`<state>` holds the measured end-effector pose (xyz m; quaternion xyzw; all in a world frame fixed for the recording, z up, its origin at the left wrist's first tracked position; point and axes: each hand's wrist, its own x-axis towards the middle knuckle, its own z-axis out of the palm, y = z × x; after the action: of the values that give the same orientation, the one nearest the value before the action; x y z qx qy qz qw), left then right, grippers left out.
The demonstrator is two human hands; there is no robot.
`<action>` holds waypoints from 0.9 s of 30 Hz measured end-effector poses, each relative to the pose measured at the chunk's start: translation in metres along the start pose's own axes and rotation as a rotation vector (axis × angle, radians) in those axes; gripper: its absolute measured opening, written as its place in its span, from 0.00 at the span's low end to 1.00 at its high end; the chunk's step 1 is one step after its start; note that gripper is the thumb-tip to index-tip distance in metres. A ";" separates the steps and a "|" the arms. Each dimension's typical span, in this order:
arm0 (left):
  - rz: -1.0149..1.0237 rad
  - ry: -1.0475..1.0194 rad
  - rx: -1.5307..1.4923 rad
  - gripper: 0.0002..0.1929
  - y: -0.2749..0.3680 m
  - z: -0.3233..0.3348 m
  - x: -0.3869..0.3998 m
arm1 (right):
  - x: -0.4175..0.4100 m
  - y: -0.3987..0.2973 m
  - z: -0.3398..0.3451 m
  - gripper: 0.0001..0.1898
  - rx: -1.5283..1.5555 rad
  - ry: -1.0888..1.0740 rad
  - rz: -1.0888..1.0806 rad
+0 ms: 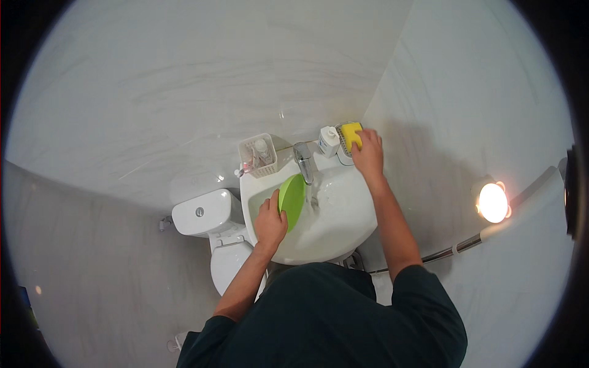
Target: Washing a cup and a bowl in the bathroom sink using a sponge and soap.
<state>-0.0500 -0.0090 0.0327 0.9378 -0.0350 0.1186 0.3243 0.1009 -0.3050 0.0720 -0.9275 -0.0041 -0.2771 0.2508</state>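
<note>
My left hand [270, 224] grips the near edge of a green plastic bowl [291, 202], which is tilted on its side over the white washbasin [331, 234]. Beside the bowl, water runs from the chrome faucet [303, 161] into the basin. At the back right corner my right hand [369, 154] has its fingers on a yellow sponge [351, 134]. That sponge is at a soap dish [344, 152] with a perforated grey top; whether it rests there or is lifted, I cannot tell.
A white pump bottle [328, 141] stands left of the soap dish. On the basin's back left corner sits a white plastic basket [264, 171] with small toiletries. A white toilet [202, 214] adjoins on the left. At right, a bright lamp [493, 203] shines near a metal rail [448, 253].
</note>
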 end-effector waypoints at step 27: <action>-0.233 0.129 -0.130 0.27 -0.008 -0.037 -0.035 | -0.051 -0.003 0.007 0.14 1.264 -0.148 0.835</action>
<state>-0.0900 0.0203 0.0478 0.9029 0.0876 0.1377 0.3977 0.0610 -0.2921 0.0418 -0.5480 0.1724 -0.0414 0.8175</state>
